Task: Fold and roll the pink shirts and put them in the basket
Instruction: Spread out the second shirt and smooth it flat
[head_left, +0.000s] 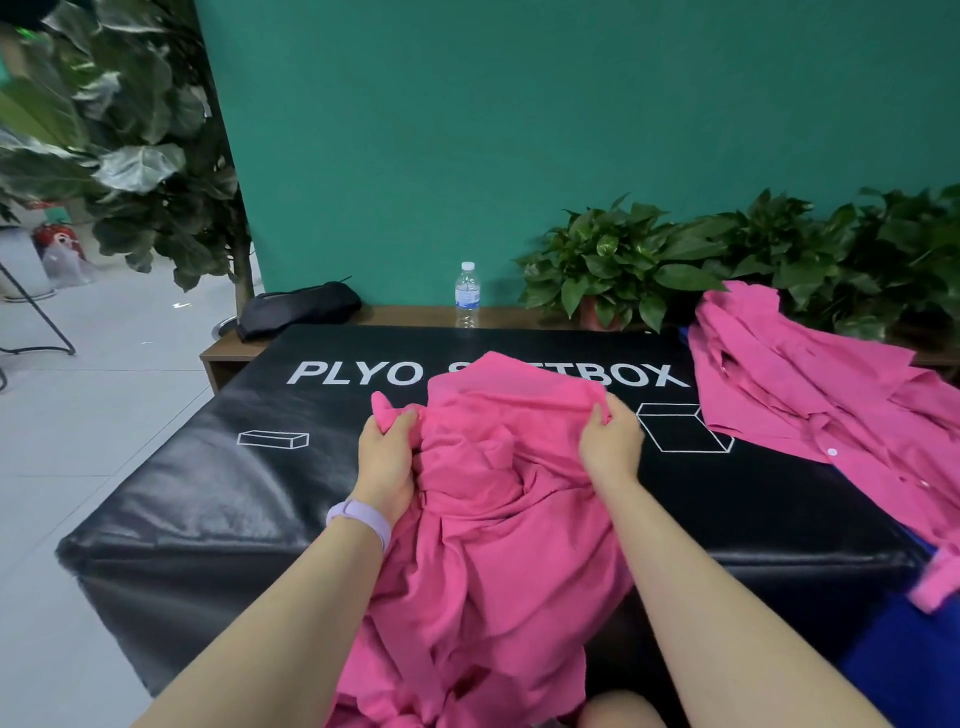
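A crumpled pink shirt (498, 519) lies on the black padded box (208, 493) in front of me and hangs over its near edge. My left hand (387, 457) grips a bunch of its cloth at the left. At the right, my right hand (610, 439) pinches the upper edge of the same shirt. A heap of other pink shirts (810, 384), with buttons showing, lies on the right part of the box. No basket is in view.
A water bottle (467, 293) and a black bag (298, 309) stand on the wooden ledge behind the box. Potted plants (623, 265) line the back right. A tall leafy plant (140, 145) stands at left. Something blue (904, 670) sits at the lower right.
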